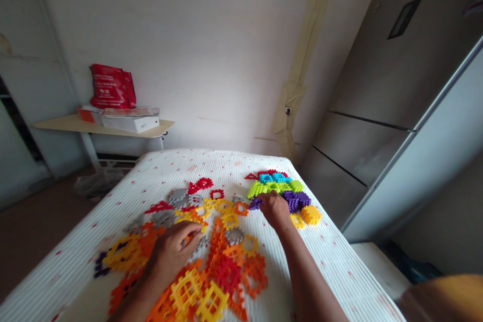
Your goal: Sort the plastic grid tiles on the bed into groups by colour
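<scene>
**Reaching Among Coloured Stacks**

Fingers bent, the right hand (274, 207) meets a purple piece (255, 204) beside green pieces (257, 189), grip unclear. The left hand (176, 244), half-curled, is over the mixed pile (228, 272) on the tabletop (226, 165); its hold can't be told.

Head-worn camera looks forward and down over the table (271, 271).

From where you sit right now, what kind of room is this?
Probably a room in a home: a fridge on the right, a cloth-covered table and a side table by the wall.
</scene>
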The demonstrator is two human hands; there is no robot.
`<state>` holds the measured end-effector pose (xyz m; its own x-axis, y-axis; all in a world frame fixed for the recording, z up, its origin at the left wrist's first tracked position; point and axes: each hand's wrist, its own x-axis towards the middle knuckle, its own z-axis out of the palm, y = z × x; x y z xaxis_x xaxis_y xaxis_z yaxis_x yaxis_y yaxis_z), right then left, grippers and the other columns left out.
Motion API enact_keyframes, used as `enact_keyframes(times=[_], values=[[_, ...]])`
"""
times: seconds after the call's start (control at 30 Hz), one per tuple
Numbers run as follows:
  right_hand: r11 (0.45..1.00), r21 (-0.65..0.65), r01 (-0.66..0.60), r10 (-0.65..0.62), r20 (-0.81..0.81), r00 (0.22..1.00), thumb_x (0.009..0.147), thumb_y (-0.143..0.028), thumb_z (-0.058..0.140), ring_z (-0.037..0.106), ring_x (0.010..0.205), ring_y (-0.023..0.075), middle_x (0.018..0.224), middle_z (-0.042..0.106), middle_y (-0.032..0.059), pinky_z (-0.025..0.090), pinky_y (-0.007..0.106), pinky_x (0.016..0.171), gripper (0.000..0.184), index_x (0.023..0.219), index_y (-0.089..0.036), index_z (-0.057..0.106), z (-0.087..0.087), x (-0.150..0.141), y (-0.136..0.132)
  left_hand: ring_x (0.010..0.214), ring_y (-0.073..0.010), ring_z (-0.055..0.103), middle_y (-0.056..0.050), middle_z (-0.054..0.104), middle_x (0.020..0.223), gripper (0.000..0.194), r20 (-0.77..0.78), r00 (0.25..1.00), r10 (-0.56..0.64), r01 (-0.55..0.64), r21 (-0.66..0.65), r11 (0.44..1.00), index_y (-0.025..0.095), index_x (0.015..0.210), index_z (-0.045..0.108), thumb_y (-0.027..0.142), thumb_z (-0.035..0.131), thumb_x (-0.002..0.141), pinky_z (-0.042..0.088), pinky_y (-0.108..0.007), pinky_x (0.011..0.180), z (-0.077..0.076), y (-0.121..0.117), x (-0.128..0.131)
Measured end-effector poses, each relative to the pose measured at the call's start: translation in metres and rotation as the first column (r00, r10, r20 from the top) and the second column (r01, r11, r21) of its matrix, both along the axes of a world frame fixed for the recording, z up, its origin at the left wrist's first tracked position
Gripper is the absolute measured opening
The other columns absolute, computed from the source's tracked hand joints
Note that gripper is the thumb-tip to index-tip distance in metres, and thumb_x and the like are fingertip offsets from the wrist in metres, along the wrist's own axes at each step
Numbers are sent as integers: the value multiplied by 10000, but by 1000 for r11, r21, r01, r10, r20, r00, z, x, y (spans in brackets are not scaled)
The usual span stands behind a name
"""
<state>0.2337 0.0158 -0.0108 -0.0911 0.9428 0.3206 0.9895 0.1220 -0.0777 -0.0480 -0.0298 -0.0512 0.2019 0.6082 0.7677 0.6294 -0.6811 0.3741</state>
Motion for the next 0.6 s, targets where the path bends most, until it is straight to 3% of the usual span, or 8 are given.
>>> enact_keyframes(times=[0.13,0.6], values=[[994,7,108,-109,64,992,788,-119,506,611,795,170,875,672,75,390,235,660,300,984,-238,699,-9,14,9,638,-112,670,10,703,707,100,-24,999,-22,22,5,1000,205,782,631,186,534,786,532,-178,615,-1,1,4],[998,-22,56,-52,144,988,883,-175,451,570,913,194,824,675,76,341,286,720,244,939,-243,679,-20,7,18,649,-111,669,5,702,719,97,-33,999,-18,18,-12,1000,199,795,628,185,533,790,532,-179,619,-5,2,2]])
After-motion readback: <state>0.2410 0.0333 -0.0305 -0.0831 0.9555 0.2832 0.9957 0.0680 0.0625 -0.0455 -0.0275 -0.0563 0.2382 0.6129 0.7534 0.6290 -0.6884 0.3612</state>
